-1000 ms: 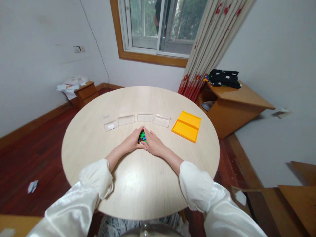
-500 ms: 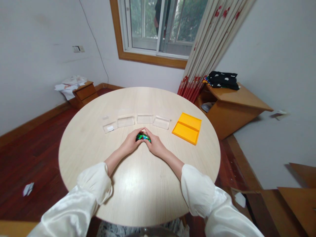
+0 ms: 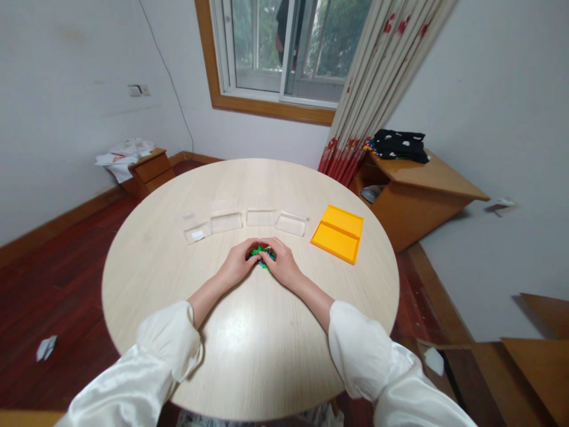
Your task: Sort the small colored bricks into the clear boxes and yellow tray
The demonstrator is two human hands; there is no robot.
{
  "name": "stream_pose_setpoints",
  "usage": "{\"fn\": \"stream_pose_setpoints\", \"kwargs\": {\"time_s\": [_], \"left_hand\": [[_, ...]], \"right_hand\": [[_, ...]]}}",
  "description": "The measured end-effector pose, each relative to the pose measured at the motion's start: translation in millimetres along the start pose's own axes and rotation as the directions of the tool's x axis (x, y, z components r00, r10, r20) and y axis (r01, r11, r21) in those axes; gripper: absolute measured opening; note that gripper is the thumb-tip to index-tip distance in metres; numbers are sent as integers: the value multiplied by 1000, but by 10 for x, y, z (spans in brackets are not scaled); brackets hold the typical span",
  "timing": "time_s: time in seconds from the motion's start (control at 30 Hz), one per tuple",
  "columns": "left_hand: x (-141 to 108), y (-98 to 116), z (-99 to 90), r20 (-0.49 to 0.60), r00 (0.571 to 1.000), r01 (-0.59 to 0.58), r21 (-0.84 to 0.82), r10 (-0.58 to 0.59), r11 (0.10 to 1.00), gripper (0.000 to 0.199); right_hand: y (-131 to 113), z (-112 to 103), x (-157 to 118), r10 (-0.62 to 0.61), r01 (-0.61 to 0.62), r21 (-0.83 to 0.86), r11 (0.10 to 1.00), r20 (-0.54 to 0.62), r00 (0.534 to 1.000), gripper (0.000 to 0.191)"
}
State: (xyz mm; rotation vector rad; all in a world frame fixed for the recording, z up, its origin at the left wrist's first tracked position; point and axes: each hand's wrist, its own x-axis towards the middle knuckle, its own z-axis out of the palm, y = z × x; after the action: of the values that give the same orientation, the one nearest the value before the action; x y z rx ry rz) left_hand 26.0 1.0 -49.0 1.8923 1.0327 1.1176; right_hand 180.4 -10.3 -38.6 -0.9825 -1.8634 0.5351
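My left hand [image 3: 237,263] and my right hand [image 3: 283,264] meet at the fingertips near the middle of the table. Together they cup a small heap of colourful pieces [image 3: 258,251], mostly green with some blue and dark ones. Both thumbs press into the heap from the near side. A few green pieces show below the right thumb, on the tabletop. The exact shape of the pieces is too small to make out, and the fingers hide part of the heap.
Several clear plastic boxes [image 3: 226,222] stand in an arc beyond my hands. To their right lies a yellow two-part tray [image 3: 335,239]. The round wooden table [image 3: 249,344] has a wooden cabinet [image 3: 427,190] with dark cloth [image 3: 400,145] on it at its far right.
Both hands have come slightly nearer to me and rounded around the heap. More of the green pieces now show, some below the thumbs.
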Motion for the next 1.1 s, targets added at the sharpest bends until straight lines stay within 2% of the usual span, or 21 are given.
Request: {"fn": "stream_pose_setpoints", "kwargs": {"time_s": [0.2,0.4,0.5,0.67,0.87,1.1], "left_hand": [[-7,74,-38,27,999,30,19,-30,999,27],[-27,139,-102,-11,1000,21,118,-20,993,26],[-23,153,-122,-20,1000,2,130,0,991,23],[6,184,-127,-56,998,33,147,-25,989,18],[22,183,-142,-136,986,110,87,-98,990,19],[20,147,-176,-214,968,153,97,-129,984,24]], "right_hand": [[60,29,-4,118,-117,72,991,-4,993,24],[48,0,10,154,-148,139,979,-29,988,20],[40,-11,14,151,-144,162,976,-30,988,20],[3,-20,8,132,-125,155,980,-35,991,21],[-75,-16,-24,23,-26,99,995,33,999,22],[-23,-6,-13,45,-45,3,999,18,999,19]]}}
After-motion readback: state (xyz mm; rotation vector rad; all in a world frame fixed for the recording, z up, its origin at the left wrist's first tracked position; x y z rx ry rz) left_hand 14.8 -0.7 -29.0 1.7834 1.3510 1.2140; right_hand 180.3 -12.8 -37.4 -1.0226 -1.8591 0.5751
